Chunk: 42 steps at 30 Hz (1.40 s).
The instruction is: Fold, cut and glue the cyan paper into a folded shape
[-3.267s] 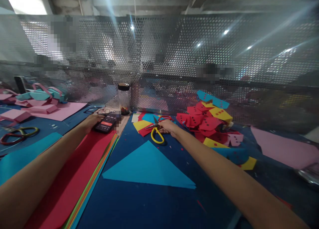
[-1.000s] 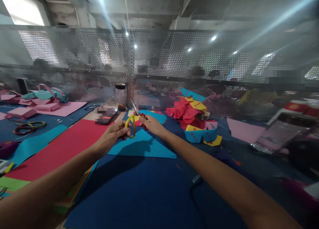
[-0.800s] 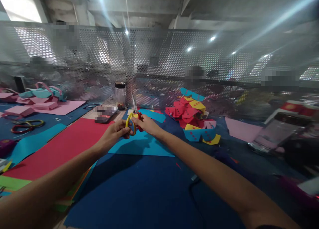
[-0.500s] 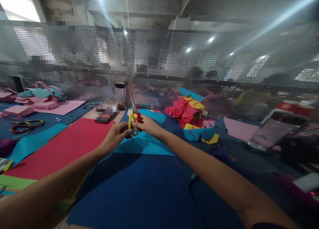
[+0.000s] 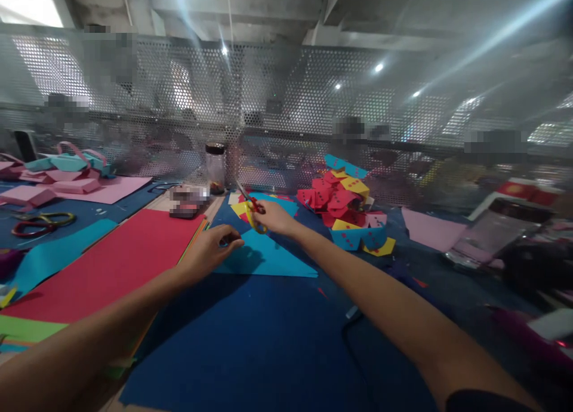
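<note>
Scissors [image 5: 251,209] with red and yellow handles are held in my right hand [image 5: 276,218], blades pointing up and to the left. My left hand [image 5: 213,245] hovers over the left edge of a blue paper sheet [image 5: 273,260], its fingers curled with a gap between thumb and fingertips and nothing seen between them. Red and yellow paper pieces [image 5: 239,209] lie beyond the scissors. Right of my right hand stands a pile of folded red, yellow and blue paper pieces [image 5: 340,200] with red dots.
Red sheets [image 5: 116,263] lie at the left, near other scissors [image 5: 42,225] and pink paper boxes [image 5: 29,195]. A lidded jar [image 5: 215,170] stands by the perforated screen [image 5: 286,101]. A clear container [image 5: 483,236] and a dark cable [image 5: 347,346] are at the right.
My left hand has let go of the scissors and moved slightly left. My right hand has moved a little right with the scissors, which are now tilted more to the left.
</note>
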Each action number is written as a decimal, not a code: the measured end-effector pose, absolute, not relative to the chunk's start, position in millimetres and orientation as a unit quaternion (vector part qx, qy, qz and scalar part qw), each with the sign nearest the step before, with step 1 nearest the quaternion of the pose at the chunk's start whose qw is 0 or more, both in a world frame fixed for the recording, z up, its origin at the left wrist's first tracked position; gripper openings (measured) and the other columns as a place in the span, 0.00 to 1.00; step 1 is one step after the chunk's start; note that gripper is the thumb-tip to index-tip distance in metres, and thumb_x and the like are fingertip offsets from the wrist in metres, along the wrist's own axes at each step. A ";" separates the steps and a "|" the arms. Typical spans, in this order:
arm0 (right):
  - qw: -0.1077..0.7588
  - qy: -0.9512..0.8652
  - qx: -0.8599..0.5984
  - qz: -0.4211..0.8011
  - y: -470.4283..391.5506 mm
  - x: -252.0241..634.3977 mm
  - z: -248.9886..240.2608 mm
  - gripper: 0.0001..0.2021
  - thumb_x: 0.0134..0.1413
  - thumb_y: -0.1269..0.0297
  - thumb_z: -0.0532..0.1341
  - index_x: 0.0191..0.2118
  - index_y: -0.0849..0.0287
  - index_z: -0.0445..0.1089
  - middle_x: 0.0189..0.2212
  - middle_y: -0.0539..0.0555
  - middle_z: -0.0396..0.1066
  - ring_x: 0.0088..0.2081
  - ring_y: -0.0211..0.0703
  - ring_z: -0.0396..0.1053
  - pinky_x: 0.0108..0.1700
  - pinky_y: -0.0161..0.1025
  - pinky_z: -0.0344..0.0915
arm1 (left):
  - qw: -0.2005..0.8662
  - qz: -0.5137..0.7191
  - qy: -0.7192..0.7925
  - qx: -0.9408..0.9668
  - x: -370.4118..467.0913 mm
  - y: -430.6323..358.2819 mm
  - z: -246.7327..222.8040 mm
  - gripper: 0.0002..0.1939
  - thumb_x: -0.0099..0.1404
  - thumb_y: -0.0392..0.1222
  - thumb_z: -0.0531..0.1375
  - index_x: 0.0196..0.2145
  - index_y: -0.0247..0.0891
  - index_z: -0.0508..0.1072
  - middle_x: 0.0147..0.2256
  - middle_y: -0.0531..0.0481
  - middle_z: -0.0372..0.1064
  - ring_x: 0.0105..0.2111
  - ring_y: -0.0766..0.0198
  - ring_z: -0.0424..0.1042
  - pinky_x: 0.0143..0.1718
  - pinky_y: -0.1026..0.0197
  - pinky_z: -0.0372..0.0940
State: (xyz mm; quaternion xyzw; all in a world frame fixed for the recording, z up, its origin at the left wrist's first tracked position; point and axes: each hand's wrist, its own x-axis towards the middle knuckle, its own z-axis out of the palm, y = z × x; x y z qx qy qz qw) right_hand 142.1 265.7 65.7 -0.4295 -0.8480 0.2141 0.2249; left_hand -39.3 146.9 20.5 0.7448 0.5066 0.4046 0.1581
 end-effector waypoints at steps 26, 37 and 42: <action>0.002 -0.807 -0.591 -0.012 317.2 216.6 53.5 0.16 0.66 0.58 0.63 0.53 0.60 0.71 0.53 0.59 0.72 0.51 0.50 0.72 0.53 0.51 0.71 | 0.017 0.174 0.578 0.797 -48.1 148.3 5.4 0.25 0.71 0.55 0.57 0.60 0.43 0.69 0.63 0.45 0.66 0.63 0.46 0.64 0.63 0.42 0.59; 0.041 -0.909 -0.413 0.046 222.5 201.6 81.7 0.22 0.64 0.56 0.61 0.60 0.59 0.70 0.59 0.61 0.72 0.58 0.54 0.70 0.57 0.43 0.65 | 0.005 0.154 0.586 0.796 -51.7 150.5 3.3 0.30 0.70 0.61 0.54 0.63 0.42 0.67 0.64 0.41 0.64 0.64 0.42 0.63 0.63 0.40 0.57; -0.024 -0.925 -0.372 0.073 179.1 207.5 72.4 0.28 0.61 0.51 0.64 0.63 0.60 0.68 0.61 0.64 0.70 0.60 0.60 0.69 0.57 0.47 0.67 | 0.002 0.152 0.580 0.800 -50.5 148.8 2.9 0.35 0.68 0.66 0.55 0.63 0.40 0.67 0.65 0.40 0.64 0.64 0.40 0.62 0.64 0.40 0.56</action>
